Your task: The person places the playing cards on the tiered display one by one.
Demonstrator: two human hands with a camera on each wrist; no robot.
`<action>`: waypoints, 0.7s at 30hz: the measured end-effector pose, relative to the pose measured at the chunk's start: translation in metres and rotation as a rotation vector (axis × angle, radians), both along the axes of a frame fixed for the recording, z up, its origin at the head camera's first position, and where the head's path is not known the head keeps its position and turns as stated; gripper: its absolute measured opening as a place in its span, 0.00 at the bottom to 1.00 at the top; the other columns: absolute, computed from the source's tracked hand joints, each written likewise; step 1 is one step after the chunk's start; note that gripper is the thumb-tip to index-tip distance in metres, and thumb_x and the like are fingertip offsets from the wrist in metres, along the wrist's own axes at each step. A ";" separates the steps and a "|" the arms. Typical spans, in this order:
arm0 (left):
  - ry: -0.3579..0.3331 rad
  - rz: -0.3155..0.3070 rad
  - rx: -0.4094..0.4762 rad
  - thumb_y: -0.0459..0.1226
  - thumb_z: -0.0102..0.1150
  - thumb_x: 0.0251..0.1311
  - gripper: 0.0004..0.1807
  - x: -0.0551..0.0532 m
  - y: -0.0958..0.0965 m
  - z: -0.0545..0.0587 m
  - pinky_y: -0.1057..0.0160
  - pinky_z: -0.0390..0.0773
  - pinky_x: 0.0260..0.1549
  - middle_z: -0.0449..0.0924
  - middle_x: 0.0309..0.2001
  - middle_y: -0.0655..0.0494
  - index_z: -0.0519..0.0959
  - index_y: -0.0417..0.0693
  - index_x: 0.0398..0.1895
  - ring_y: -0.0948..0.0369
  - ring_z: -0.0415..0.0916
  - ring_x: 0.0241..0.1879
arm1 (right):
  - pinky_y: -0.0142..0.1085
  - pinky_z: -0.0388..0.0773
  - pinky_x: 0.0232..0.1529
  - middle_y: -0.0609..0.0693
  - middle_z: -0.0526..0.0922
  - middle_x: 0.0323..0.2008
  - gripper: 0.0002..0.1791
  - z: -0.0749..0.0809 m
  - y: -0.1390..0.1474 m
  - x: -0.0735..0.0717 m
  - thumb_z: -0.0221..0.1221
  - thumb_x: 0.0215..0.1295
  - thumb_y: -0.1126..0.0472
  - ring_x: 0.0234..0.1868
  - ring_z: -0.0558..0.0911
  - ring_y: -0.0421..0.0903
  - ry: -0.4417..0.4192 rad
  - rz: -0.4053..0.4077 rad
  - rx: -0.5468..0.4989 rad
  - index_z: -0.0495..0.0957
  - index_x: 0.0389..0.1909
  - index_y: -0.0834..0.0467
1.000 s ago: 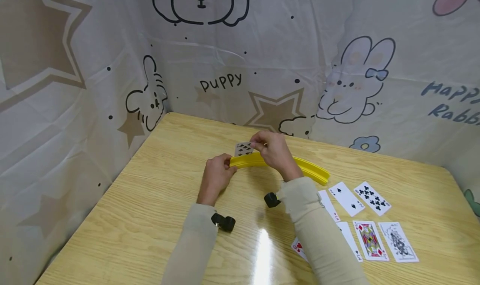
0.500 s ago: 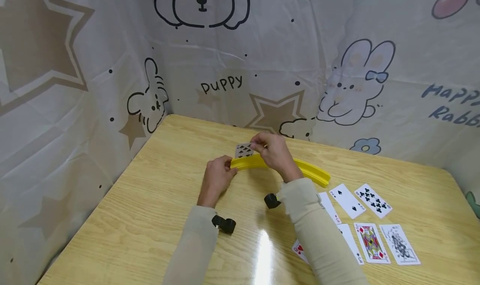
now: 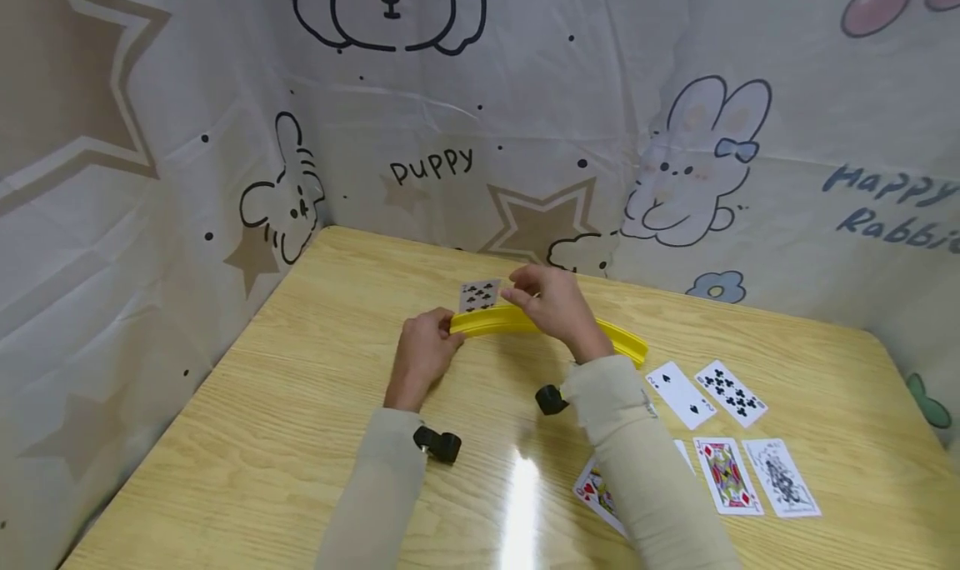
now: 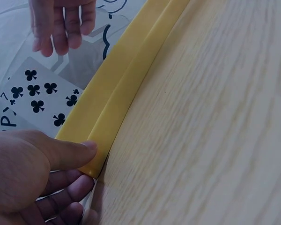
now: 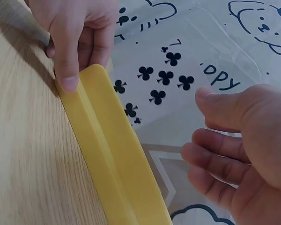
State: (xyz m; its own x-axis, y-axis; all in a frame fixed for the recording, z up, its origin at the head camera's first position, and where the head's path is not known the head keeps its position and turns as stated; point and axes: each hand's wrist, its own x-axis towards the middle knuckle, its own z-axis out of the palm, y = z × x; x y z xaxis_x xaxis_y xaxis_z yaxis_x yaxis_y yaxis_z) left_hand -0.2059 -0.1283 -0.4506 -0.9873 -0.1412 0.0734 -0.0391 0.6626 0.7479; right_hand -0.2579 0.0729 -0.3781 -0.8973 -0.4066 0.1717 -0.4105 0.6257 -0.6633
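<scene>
Left hand (image 3: 423,353) pinches yellow rack (image 3: 495,322) at left end; right hand (image 3: 555,305) loose, fingers parted, empty, just right of card (image 3: 478,295) standing in it.

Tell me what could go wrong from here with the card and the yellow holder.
The seven of clubs appears to stand in the yellow holder with neither of the hands gripping it, so it might tip or slip out.

The right hand hovers close beside the card, fingers relaxed; a small sideways move could knock it.

The left hand pinches one end of the holder; shifting that grip might jolt the holder and disturb the card.
</scene>
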 end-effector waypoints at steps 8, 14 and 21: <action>0.004 -0.002 -0.014 0.34 0.69 0.61 0.20 -0.001 -0.002 0.002 0.58 0.81 0.41 0.84 0.44 0.47 0.81 0.38 0.55 0.57 0.80 0.40 | 0.46 0.79 0.46 0.56 0.85 0.44 0.18 0.002 0.015 0.006 0.64 0.69 0.57 0.43 0.82 0.51 0.002 0.038 0.056 0.82 0.53 0.65; 0.008 -0.005 -0.019 0.34 0.69 0.61 0.20 0.000 0.000 0.003 0.58 0.81 0.40 0.84 0.43 0.46 0.81 0.38 0.56 0.57 0.81 0.39 | 0.46 0.80 0.44 0.56 0.85 0.43 0.18 -0.001 0.029 0.015 0.65 0.67 0.59 0.42 0.83 0.51 -0.003 0.066 0.087 0.82 0.52 0.67; 0.008 -0.002 -0.008 0.35 0.69 0.62 0.20 0.003 0.001 0.002 0.57 0.81 0.41 0.84 0.44 0.46 0.81 0.38 0.56 0.56 0.81 0.40 | 0.43 0.81 0.40 0.54 0.85 0.39 0.17 -0.005 0.044 0.027 0.66 0.66 0.60 0.38 0.83 0.49 -0.018 0.096 0.109 0.83 0.49 0.68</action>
